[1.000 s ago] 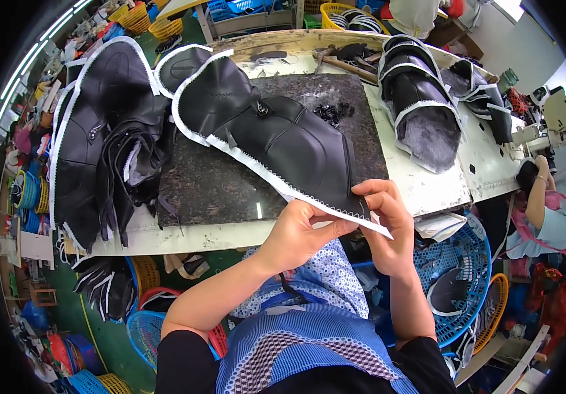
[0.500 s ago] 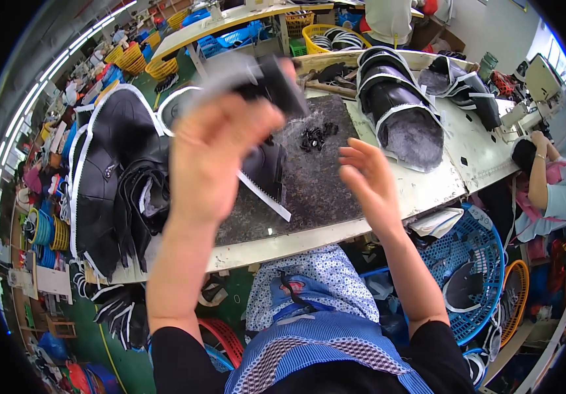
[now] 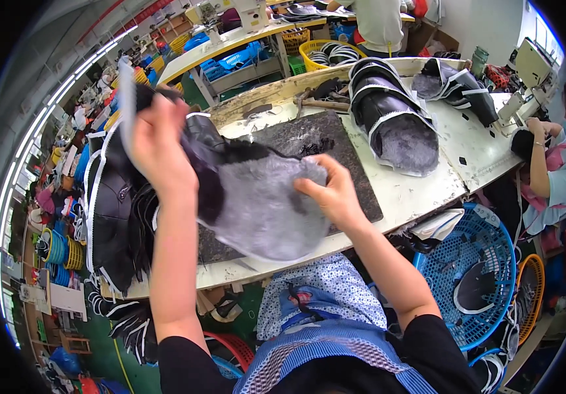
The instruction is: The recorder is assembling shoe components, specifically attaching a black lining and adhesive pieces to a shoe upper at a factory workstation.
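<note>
Between my hands stretches a boot upper (image 3: 266, 203), black outside with a fuzzy grey lining, partly smeared by motion. My right hand (image 3: 332, 194) pinches the edge of its grey lining, thumb on top. Raised at the left, my left hand (image 3: 163, 144) is closed on the upper's other end, where a white-edged strip stands up; its fingertips are blurred. The upper hangs over the near part of a dark stone slab (image 3: 355, 177). Small black bits (image 3: 316, 146) lie in a pile on the slab, partly hidden behind the upper.
A row of nested fur-lined boot uppers (image 3: 394, 108) lies right of the slab. More black uppers (image 3: 109, 203) are heaped at the table's left end. A blue basket (image 3: 467, 328) stands below the right edge. A co-worker (image 3: 549, 164) sits at a sewing machine (image 3: 519, 108) on the right.
The left hand has moved left with the upper, which is now spread out with its grey lining showing. The right hand, free before, has moved left and taken hold of the lining edge.
</note>
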### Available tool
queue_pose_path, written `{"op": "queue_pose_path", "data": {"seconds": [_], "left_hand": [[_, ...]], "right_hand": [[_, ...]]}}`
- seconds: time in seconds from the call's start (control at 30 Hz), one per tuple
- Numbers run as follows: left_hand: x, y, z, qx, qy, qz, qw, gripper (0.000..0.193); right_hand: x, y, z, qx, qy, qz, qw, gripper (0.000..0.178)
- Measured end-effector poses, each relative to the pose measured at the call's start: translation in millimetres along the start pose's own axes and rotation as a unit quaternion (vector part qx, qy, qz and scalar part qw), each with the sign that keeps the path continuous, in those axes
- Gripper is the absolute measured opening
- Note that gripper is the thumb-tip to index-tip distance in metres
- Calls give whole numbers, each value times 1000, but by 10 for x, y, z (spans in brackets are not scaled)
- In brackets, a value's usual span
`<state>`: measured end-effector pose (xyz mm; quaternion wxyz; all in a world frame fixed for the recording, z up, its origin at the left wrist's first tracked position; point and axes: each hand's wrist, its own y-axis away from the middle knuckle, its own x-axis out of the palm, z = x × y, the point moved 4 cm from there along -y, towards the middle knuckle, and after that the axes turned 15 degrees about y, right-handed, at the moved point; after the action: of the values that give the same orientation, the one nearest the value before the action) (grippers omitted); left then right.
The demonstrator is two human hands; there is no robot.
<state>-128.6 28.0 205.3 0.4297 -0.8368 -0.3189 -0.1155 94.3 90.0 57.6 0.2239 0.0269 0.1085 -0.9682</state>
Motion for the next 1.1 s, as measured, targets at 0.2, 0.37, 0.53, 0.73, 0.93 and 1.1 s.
{"op": "queue_pose_path", "data": {"seconds": [0.2, 0.37, 0.53, 0.73, 0.93, 1.1], "left_hand": [[367, 1151, 561, -161, -107, 326, 925, 16], [289, 1139, 949, -91, -147, 282, 944, 17], [-87, 1555, 1155, -154, -91, 151, 972, 22], [-31, 1817, 1029, -101, -120, 218, 963, 25], [-49, 1779, 924, -72, -126, 245, 959, 25], [-191, 1769, 868, -106, -128, 263, 950, 26]], "right_hand": [[-110, 21, 555, -441, 473, -98, 756, 28], [-203, 79, 281, -525, 449, -134, 710, 42], [-89, 372, 83, -412, 548, -193, 703, 33], [-16, 466, -209, 104, -49, -73, 991, 18], [83, 494, -423, 207, -175, -4, 962, 25], [208, 498, -583, 269, -324, 58, 905, 21]]}}
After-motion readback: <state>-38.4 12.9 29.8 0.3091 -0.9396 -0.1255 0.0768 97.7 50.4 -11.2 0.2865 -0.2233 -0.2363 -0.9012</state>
